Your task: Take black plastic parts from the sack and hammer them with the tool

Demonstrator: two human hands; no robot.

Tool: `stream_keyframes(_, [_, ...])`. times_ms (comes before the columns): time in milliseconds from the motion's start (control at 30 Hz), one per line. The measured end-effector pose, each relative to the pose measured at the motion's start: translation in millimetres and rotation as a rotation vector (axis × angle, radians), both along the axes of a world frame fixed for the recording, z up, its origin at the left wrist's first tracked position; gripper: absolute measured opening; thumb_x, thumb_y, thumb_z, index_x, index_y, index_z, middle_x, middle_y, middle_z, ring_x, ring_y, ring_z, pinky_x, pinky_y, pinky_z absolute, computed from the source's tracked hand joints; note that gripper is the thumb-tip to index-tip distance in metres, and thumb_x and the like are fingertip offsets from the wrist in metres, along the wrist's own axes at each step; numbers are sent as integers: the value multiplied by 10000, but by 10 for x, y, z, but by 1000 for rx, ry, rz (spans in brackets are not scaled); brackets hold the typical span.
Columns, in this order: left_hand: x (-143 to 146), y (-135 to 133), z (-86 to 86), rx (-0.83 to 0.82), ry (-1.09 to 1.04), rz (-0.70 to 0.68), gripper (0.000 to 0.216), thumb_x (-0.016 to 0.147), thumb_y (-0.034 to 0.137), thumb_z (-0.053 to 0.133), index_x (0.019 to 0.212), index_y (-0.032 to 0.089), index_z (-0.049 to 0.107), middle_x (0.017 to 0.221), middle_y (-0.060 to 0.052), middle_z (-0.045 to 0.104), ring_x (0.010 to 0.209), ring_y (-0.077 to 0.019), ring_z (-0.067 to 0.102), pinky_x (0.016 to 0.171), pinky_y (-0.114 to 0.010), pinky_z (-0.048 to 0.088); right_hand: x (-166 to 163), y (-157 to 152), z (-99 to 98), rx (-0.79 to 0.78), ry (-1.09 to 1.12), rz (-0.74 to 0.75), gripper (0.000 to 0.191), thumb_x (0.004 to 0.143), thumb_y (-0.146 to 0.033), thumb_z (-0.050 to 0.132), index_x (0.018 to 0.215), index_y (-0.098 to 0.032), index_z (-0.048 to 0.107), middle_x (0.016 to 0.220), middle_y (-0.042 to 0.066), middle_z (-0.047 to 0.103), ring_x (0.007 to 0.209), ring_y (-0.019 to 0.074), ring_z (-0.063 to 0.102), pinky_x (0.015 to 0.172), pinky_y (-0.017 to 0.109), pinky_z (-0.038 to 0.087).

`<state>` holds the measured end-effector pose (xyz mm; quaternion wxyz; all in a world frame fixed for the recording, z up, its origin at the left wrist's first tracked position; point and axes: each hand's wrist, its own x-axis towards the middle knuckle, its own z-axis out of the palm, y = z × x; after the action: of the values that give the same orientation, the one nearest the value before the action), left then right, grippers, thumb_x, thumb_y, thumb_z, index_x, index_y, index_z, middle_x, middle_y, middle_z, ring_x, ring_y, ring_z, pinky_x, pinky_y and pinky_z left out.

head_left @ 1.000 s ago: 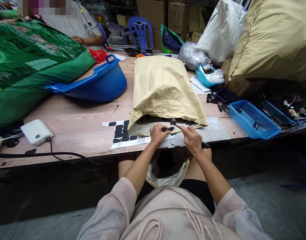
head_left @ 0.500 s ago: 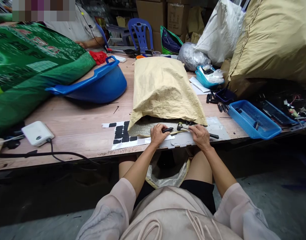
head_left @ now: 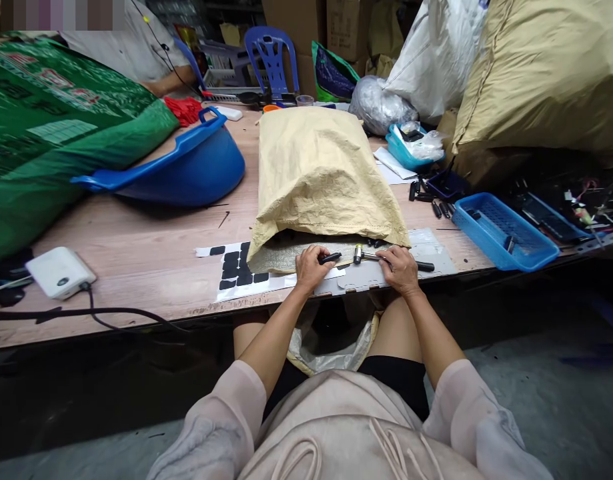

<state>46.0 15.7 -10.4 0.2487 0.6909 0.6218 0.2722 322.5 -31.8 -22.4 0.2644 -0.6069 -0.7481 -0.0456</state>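
My left hand (head_left: pixel 310 268) is closed around a small black oblong part (head_left: pixel 331 257) whose tip points right. In my right hand (head_left: pixel 400 269) is a small hammer (head_left: pixel 359 254) with a dark handle, its head just right of the black part and apart from it. Both hands are at the front edge of the table, over a grey board (head_left: pixel 353 283). Behind them lies a tan woven sack (head_left: pixel 321 173) with its mouth facing me; a few black pieces show inside. Left of the hands is a white sheet with black stickers (head_left: pixel 237 267).
A blue basin (head_left: pixel 186 173) and a white box with a cable (head_left: pixel 61 273) stand left. To the right are a blue basket (head_left: pixel 503 233), loose black parts (head_left: pixel 439 210) and a large tan sack (head_left: pixel 541 80). Another person's arm (head_left: pixel 171 81) shows at the far left. An open bag sits between my knees.
The view has shifted slightly, so things on the table appear a little further left and higher. Both hands keep their hold, and the hammer head stays beside the black part.
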Motion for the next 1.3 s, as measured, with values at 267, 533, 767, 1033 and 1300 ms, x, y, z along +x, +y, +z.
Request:
stream_keyframes(267, [-11, -4, -28, 15, 1, 1, 175, 786, 230, 794, 902, 259, 665, 1029, -9, 731, 1080, -254, 640, 965, -393, 410, -14, 4, -10, -31, -4, -13, 273, 974, -270, 568, 1164, -270, 764, 1018, 83, 669, 996, 267, 551, 908, 386, 439])
stream_keyframes(533, [-41, -165, 143, 52, -4, -139, 154, 794, 246, 783, 888, 251, 661, 1000, -29, 735, 1049, -263, 635, 968, -408, 441, -10, 18, -30, -25, 8, -22, 259, 965, -280, 582, 1141, -267, 771, 1009, 81, 670, 983, 262, 553, 900, 378, 444])
stream_keyframes(767, [-120, -1070, -59, -41, -114, -551, 112, 876, 297, 705, 983, 267, 686, 990, -36, 721, 919, -214, 675, 854, -334, 522, -7, 12, -26, -11, 15, -15, 244, 966, -287, 586, 1125, -279, 771, 1003, 76, 674, 986, 266, 560, 902, 384, 450])
stream_keyframes(1033, [-14, -1260, -485, -320, 89, -378, 257, 825, 257, 754, 1079, 255, 715, 1023, -59, 755, 906, -235, 717, 791, -330, 535, -25, 16, -1, -24, -14, -32, 242, 958, -271, 593, 1113, -247, 777, 991, 86, 668, 967, 262, 553, 881, 374, 440])
stream_keyframes(1300, [-126, -379, 98, -155, -357, -244, 250, 872, 414, 657, 929, 192, 758, 729, -6, 702, 656, -157, 623, 644, -260, 474, -30, 16, -24, -9, -4, -35, 235, 946, -262, 604, 1109, -253, 774, 993, 73, 674, 965, 256, 553, 878, 370, 434])
